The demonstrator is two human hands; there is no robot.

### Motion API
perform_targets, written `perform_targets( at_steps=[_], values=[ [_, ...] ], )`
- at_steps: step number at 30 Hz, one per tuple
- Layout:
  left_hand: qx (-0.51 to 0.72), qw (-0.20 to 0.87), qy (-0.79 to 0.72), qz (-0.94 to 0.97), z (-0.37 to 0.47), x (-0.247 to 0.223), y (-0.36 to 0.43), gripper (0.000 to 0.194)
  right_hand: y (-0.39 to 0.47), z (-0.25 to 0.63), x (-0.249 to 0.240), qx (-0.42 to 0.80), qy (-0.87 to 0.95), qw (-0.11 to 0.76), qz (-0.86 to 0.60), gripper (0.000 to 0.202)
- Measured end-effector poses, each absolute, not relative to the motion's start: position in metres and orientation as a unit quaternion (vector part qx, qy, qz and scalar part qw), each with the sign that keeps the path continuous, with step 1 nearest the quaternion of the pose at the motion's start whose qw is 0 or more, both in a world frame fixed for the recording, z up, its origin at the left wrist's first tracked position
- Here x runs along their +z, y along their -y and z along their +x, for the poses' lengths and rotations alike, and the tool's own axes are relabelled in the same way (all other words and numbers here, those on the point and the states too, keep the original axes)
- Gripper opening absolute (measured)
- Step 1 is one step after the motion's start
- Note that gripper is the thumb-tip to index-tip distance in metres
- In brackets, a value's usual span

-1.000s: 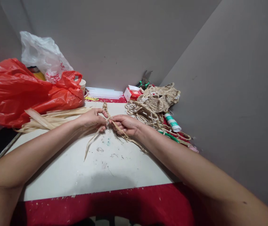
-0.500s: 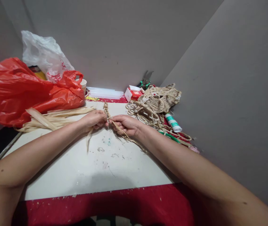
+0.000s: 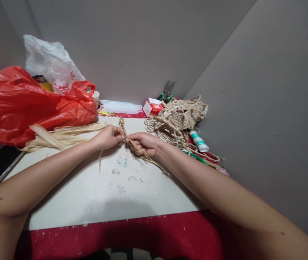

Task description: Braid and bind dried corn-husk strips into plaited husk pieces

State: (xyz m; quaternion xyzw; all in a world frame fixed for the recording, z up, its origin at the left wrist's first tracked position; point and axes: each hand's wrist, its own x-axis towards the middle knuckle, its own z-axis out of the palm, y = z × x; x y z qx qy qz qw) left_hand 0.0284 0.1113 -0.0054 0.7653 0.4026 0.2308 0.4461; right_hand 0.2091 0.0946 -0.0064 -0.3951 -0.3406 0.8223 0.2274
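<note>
Over the middle of the white board (image 3: 105, 202), my left hand (image 3: 109, 138) and my right hand (image 3: 144, 143) meet fingertip to fingertip. A thin tan cord (image 3: 157, 166) is pinched in my right hand and trails down to the right under the forearm. My left hand is closed in a pinch on a pale fibre strip (image 3: 100, 161), whose loose end hangs below the palm. Just beyond the fingertips, a short twisted piece (image 3: 121, 124) of the cord points away from me. The exact point where strip and cord join is hidden by the fingers.
Pale dry strips (image 3: 61, 139) lie at the left beside a red plastic bag (image 3: 21, 108). Coiled cord bundles (image 3: 181, 117), a red and white box (image 3: 154, 107), pruning shears (image 3: 167, 92) and a green-white roll (image 3: 198, 141) sit at the right. Clear sticks (image 3: 120, 107) lie behind.
My left hand has shifted slightly, its fingers less curled and raised a little. The hanging strip end has moved slightly left. My right hand is nearly still.
</note>
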Motion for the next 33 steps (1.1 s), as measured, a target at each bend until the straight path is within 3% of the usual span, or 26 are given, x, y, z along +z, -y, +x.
perform_targets(
  at_steps=[9, 12, 16, 19, 23, 29, 33],
  values=[
    [0.236, 0.255, -0.422, 0.837, 0.036, -0.007, -0.103, 0.017, -0.094, 0.209, -0.006, 0.822, 0.345, 0.221, -0.395, 0.017],
    [0.253, 0.321, -0.418, 0.811, 0.036, -0.010, -0.103, 0.016, -0.093, 0.209, -0.003, 0.811, 0.368, 0.210, -0.403, 0.014],
    [0.241, 0.524, -0.424, 0.698, 0.035, -0.009, -0.104, 0.018, -0.088, 0.209, 0.002, 0.778, 0.418, 0.199, -0.425, 0.013],
    [0.210, 0.618, -0.427, 0.626, 0.034, -0.006, -0.104, 0.018, -0.086, 0.209, 0.005, 0.744, 0.463, 0.194, -0.441, 0.013],
    [0.228, 0.624, -0.431, 0.611, 0.034, -0.007, -0.104, 0.018, -0.085, 0.205, 0.006, 0.637, 0.565, 0.181, -0.492, 0.015],
    [0.231, 0.597, -0.471, 0.607, 0.037, -0.010, -0.104, 0.016, -0.082, 0.198, 0.004, 0.322, 0.762, 0.149, -0.542, 0.017],
    [0.231, 0.579, -0.491, 0.609, 0.040, -0.011, -0.104, 0.014, -0.080, 0.199, 0.005, 0.243, 0.789, 0.130, -0.549, 0.018]
  ],
)
